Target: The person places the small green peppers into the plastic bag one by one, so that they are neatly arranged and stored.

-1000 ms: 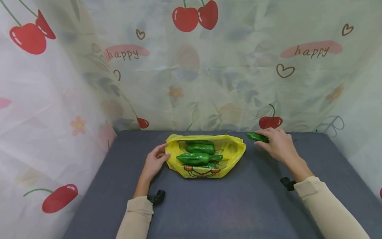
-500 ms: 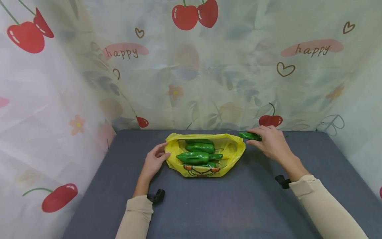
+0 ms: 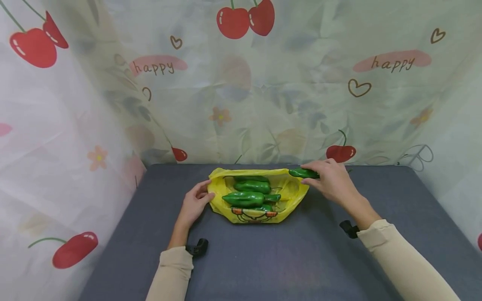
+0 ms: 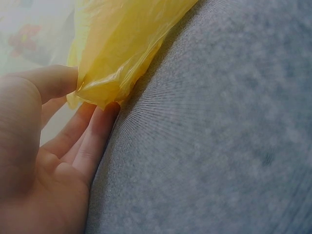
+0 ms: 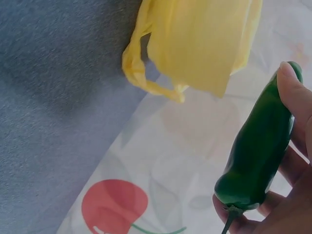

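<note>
A yellow plastic bag lies on its side on the table, its mouth spread wide toward me. Inside it are several green peppers, stacked lengthwise. With thumb and fingers, my left hand pinches the bag's left edge; in the left wrist view the thumb is on one side of the yellow film and the fingers on the other. My right hand holds another green pepper above the bag's upper right rim. Its tip points left and its thin stem is at the palm end.
The dark grey table ends at a hanging cloth printed with cherries, which also runs along the left side. A loop of the bag's handle shows in the right wrist view.
My right hand has carried the pepper leftward, from right of the bag to over its upper right rim. My left hand and the bag have stayed in place.
</note>
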A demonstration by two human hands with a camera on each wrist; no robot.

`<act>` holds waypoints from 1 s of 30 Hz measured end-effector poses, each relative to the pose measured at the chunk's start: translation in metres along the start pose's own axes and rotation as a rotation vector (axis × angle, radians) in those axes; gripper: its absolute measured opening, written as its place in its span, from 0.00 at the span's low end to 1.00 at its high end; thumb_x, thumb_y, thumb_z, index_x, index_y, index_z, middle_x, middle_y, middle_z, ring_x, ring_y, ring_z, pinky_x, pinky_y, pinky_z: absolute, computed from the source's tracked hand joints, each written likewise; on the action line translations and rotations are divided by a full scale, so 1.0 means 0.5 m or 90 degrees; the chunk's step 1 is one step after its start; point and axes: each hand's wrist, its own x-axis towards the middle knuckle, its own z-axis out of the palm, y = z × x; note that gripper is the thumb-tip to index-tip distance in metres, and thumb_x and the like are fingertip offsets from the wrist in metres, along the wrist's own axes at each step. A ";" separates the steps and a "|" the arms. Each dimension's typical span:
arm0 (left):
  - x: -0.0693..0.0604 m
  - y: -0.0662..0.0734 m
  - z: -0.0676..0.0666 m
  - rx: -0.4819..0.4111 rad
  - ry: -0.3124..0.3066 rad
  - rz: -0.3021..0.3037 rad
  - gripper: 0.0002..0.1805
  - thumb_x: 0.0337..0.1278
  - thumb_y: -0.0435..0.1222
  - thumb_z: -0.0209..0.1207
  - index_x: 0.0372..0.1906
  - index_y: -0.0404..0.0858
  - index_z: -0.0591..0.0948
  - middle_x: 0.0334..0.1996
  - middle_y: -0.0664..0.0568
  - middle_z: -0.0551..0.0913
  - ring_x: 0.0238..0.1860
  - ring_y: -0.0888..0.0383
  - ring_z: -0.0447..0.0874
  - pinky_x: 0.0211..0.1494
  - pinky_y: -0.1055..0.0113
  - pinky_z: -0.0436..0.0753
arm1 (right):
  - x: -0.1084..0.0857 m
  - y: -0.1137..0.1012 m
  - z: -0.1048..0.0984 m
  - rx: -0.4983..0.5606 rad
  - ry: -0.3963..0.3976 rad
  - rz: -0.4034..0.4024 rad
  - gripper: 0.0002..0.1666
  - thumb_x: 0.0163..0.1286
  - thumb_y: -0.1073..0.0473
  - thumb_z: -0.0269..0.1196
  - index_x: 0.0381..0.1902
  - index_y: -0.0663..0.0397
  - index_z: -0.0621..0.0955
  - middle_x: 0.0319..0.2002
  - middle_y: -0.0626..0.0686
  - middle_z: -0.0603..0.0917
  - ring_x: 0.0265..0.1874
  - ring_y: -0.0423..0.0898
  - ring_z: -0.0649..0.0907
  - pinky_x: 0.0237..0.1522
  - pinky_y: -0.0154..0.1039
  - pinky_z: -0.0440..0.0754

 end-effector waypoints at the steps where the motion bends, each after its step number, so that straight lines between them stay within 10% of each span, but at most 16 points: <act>1: 0.000 0.000 0.000 0.002 0.000 -0.001 0.28 0.68 0.47 0.64 0.71 0.57 0.74 0.63 0.46 0.82 0.61 0.48 0.82 0.64 0.49 0.78 | 0.001 -0.003 0.001 0.000 0.003 -0.003 0.29 0.60 0.48 0.76 0.59 0.45 0.86 0.54 0.53 0.89 0.45 0.56 0.80 0.42 0.54 0.73; 30: 0.002 0.000 0.000 0.003 -0.006 0.000 0.29 0.68 0.49 0.64 0.71 0.57 0.74 0.64 0.45 0.81 0.63 0.47 0.82 0.67 0.47 0.77 | 0.053 -0.112 0.004 0.043 -0.096 -0.117 0.28 0.64 0.49 0.73 0.61 0.46 0.85 0.57 0.52 0.87 0.58 0.57 0.82 0.61 0.62 0.75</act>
